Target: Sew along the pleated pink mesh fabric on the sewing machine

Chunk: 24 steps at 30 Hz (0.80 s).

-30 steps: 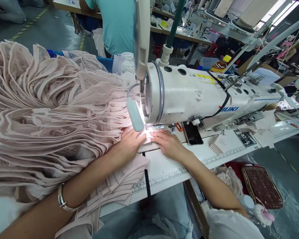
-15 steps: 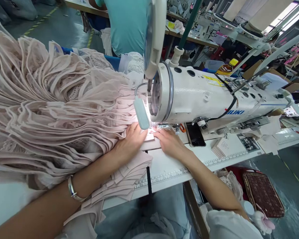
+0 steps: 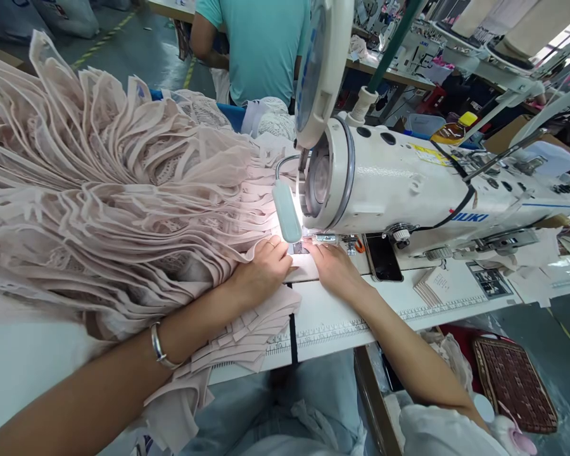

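In the head view, a large heap of pale pink-beige cloth pieces (image 3: 190, 212) is spread over the left part of the white work table (image 3: 323, 316). It is formed of many thin layers, ruffled and folded against one another; their edges are bound in narrow bands, and sheer mesh and patterned lace are shown between the folds. Nearer the table's front edge, smooth flat panels of matching pink-beige cloth (image 3: 247, 332) are fanned out, their pointed corners overlapped, with part of them draped over the edge. The left hand (image 3: 266, 269) is laid beside the heap's right end, its fingers bent and held close together; the right hand (image 3: 335, 269) is set just in front of the white sewing machine (image 3: 380, 183), its fingers stretched toward the lit sewing spot. Whether cloth is pinched by either hand cannot be told, as the fingertips are partly lost in glare and behind the pale green oblong lamp (image 3: 287, 212). Behind the heap, a blue container (image 3: 232, 115) is partly seen, with whitish lace cloth (image 3: 272, 118) bunched at its edge. Beyond the machine, amber liquid is held in a clear bottle with a yellow cap (image 3: 451, 132), near a translucent bluish plastic bin (image 3: 425, 124), whose contents cannot be made out.
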### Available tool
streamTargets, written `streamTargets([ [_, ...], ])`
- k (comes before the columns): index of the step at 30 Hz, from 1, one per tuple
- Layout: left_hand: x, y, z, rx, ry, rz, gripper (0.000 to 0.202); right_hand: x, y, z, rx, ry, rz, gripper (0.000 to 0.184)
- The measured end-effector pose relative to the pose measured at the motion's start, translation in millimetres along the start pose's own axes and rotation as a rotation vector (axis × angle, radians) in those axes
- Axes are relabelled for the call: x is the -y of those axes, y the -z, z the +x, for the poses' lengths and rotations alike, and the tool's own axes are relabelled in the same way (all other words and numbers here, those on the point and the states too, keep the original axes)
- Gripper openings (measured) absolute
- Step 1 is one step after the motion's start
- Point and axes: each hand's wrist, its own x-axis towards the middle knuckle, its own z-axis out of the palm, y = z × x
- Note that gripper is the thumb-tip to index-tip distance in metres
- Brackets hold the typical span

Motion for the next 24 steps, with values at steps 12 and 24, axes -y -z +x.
streamTargets([
  [12, -2.3, 31.8, 31.4, 0.664, 0.438, 0.006, 0.04, -3.8, -6.7, 12.4, 0.035, -0.12, -0.052, 0.05],
  [24, -0.6, 26.1, 44.2, 0.645, 0.52, -0.075, 0.039, 0.0, -3.4, 0.2, -0.047, -0.057, 0.027, 0.056],
])
